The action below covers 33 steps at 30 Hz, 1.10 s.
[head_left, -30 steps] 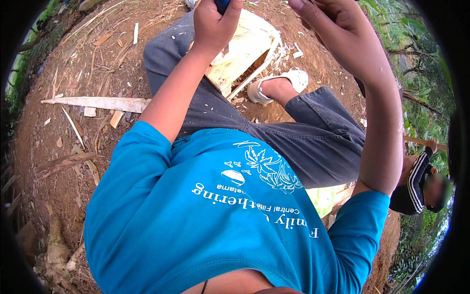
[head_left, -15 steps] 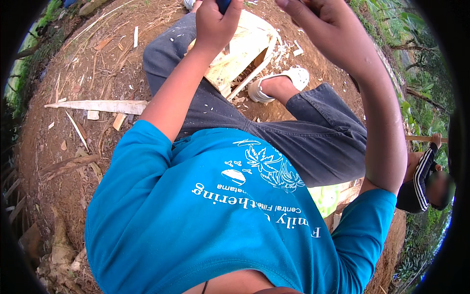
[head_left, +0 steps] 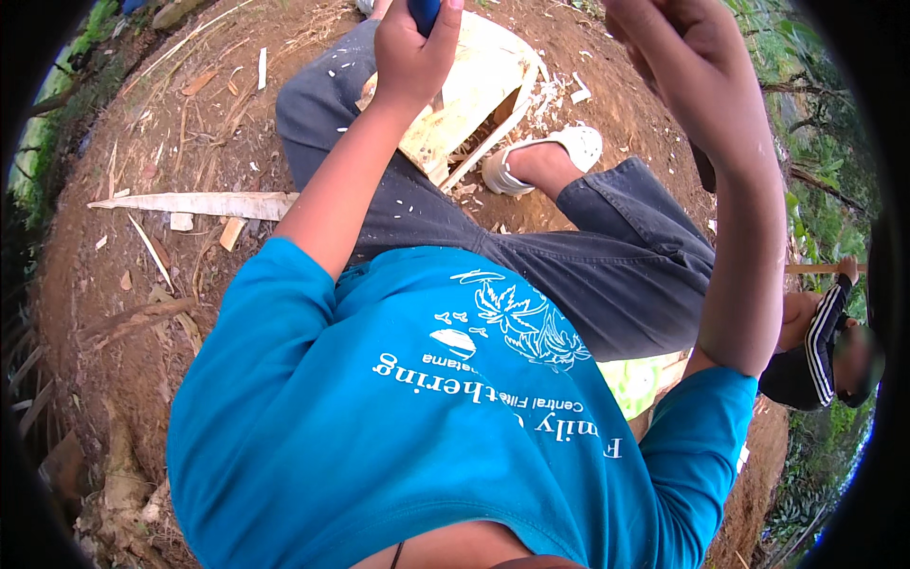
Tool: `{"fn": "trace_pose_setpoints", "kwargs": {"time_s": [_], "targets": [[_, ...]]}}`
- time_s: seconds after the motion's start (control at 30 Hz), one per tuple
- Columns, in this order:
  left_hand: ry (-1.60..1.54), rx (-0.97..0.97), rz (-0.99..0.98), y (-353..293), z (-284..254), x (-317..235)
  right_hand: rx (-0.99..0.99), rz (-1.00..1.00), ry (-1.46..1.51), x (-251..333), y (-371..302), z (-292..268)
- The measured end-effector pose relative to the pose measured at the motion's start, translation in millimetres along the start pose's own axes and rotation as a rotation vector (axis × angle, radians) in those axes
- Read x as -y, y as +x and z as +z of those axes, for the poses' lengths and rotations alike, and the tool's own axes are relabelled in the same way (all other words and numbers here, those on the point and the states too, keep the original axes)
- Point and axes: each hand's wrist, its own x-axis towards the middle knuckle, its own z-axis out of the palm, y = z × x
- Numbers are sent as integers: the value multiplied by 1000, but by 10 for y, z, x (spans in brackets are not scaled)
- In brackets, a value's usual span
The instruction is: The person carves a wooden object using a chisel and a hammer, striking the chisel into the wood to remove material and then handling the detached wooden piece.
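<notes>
My left hand (head_left: 412,62) is wrapped round a blue handle (head_left: 424,13) at the upper edge. A bit of grey shows just below this fist, perhaps the tool's blade; the tool's kind is unclear. Under it lies a pale, partly carved wooden block (head_left: 488,81) with a dark hollow along its side, between my legs. At the upper right my raised right hand (head_left: 678,47) has its fingers curled; the frame's edge cuts it off and hides what it may hold. A dark narrow thing (head_left: 703,169) shows beside my right wrist.
A long pointed wood piece (head_left: 194,204) lies on the brown soil at left, near small offcuts (head_left: 230,233). Shavings surround the block and my shoe (head_left: 580,149). At far right another person (head_left: 806,365) grips a wooden stick (head_left: 813,268). Green plants line the sides.
My right hand and forearm have swung to the right, away from the block. My left hand has shifted slightly down, so more of the blue handle shows.
</notes>
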Motion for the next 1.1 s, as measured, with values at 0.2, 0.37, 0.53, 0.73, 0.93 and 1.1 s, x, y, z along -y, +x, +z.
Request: {"fn": "trace_pose_setpoints", "kwargs": {"time_s": [0.2,0.37,0.53,0.73,0.93,1.1], "targets": [[-220,-17,-161,86,-155,-230,43,-101,127,-338,21,81],[-102,9,-76,40,-187,-186,58,36,8,-29,-51,76],[-49,18,-28,15,-166,-209,7,-155,98,-192,-9,92],[28,-5,-26,15,-151,-101,79,-43,-44,-22,-34,153],[-55,27,-54,32,-172,-101,-33,-37,46,107,-13,226],[-21,-9,-24,23,-175,-124,-34,-176,104,-76,63,263]]}}
